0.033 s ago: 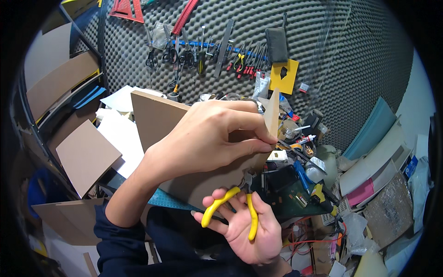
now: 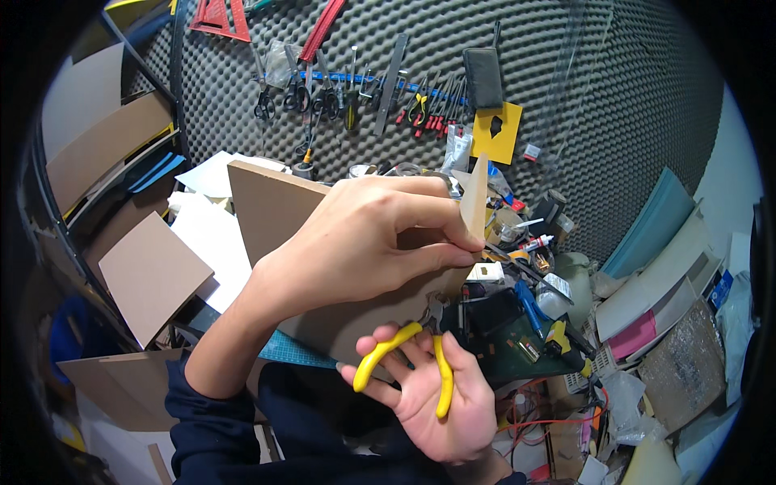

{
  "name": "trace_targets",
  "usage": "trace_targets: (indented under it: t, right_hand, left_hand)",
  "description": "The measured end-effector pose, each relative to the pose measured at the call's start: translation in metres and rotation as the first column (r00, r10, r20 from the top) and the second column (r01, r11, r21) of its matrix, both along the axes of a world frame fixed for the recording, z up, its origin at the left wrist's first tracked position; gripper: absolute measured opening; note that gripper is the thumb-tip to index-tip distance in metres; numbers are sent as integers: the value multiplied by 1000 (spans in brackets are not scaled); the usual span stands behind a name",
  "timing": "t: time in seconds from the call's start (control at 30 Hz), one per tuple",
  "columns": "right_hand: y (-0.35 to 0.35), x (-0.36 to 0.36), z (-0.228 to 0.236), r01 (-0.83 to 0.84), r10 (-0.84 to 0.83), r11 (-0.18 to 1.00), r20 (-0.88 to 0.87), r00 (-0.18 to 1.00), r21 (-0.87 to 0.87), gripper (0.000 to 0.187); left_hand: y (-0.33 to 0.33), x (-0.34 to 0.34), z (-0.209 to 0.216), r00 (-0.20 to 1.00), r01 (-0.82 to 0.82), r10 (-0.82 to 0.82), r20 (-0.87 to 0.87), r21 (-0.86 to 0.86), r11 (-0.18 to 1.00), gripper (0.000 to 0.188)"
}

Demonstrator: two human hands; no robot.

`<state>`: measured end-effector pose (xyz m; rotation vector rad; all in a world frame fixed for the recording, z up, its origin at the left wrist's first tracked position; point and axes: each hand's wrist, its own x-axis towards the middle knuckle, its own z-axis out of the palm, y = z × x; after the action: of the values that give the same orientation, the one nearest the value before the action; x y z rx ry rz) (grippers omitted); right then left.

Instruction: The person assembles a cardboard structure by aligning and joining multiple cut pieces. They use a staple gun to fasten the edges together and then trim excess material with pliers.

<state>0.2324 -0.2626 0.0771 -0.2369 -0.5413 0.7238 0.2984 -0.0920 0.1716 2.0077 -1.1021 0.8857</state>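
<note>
A large brown board (image 2: 267,198) stands tilted in front of me, with a thin pale-brown pointed piece (image 2: 477,198) rising at its right end. My left hand (image 2: 364,230) reaches across the board; its thumb and fingertips are pinched together at the base of that piece. Whether something small sits between the fingertips is hidden. Palm up and lower down, my right hand (image 2: 449,412) holds pliers (image 2: 377,356) with yellow handles. The handles are spread apart, and the metal jaws point up at the board's lower right edge. Whether they touch it I cannot tell.
A green cutting mat (image 2: 299,349) shows under the board. Small parts and tools, among them a blue-handled tool (image 2: 527,307), crowd the bench at right. Sheets (image 2: 675,299) lean at far right. Brown panels (image 2: 153,275) stand at left, and tools hang on the foam wall (image 2: 339,32).
</note>
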Motion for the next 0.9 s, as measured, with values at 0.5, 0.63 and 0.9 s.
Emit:
trace_targets:
  t: [0.5, 0.63, 0.9]
  right_hand:
    - [13, -9, 12, 110, -108, 994, -353, 929, -15, 37]
    - [20, -11, 14, 156, -134, 987, -359, 924, 33, 33]
    - [22, -10, 17, 121, -66, 985, -389, 919, 120, 25]
  left_hand:
    - [-2, -4, -1, 999, -51, 51, 0, 13, 999, 13]
    - [-2, -4, 0, 998, -57, 56, 35, 17, 998, 13]
    - [-5, -6, 1, 998, -51, 50, 37, 19, 999, 15]
